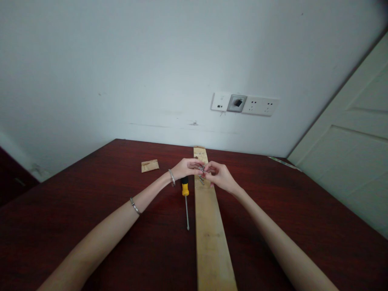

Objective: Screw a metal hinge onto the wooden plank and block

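I see both hands meeting above the far part of the plank [212, 226]. My left hand [188, 167] and right hand [220, 174] pinch a small cluster of screws [201, 169] between their fingertips, fingers curled in on the metal. 1 screw hangs a little below the cluster, tip down toward the plank; the others are too small for me to tell which way they point.

The plank runs long, from the near table edge straight away toward the wall [121, 60], its far end close to the table's back edge. The screwdriver [186, 202] lies just left of it, nearly parallel, yellow-and-black handle away from me and the tip toward me.

A small wood block [150, 165] sits well left of the hands near the back edge. Bare table [60, 214] lies open on both sides of the plank. Outlets [245, 104] are on the wall above, a door [354, 149] stands at right. I read no writing or labels anywhere.
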A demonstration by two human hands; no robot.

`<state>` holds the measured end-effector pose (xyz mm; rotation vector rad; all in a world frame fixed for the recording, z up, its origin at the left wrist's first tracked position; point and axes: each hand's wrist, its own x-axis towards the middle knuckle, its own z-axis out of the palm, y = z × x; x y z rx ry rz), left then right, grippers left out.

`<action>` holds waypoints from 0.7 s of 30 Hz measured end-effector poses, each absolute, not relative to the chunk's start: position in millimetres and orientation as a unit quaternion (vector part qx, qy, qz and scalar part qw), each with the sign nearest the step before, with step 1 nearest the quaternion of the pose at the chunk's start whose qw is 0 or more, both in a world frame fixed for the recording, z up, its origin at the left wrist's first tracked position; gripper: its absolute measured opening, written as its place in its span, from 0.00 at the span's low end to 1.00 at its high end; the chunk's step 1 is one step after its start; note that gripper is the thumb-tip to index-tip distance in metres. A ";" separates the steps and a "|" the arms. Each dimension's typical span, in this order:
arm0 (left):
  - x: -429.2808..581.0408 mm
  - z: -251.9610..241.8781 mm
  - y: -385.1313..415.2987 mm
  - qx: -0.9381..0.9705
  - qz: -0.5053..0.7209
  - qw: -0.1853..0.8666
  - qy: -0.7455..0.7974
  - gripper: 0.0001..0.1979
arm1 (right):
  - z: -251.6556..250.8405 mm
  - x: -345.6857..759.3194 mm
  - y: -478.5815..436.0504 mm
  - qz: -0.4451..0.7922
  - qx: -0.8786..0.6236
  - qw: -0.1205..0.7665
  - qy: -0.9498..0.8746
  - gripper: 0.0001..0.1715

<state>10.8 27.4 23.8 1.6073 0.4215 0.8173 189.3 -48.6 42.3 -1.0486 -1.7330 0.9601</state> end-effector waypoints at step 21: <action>-25.5 26.3 60.3 0.612 0.479 0.557 0.292 0.24 | 0.5 215.6 -25.5 0.144 -0.485 0.307 -0.806 0.07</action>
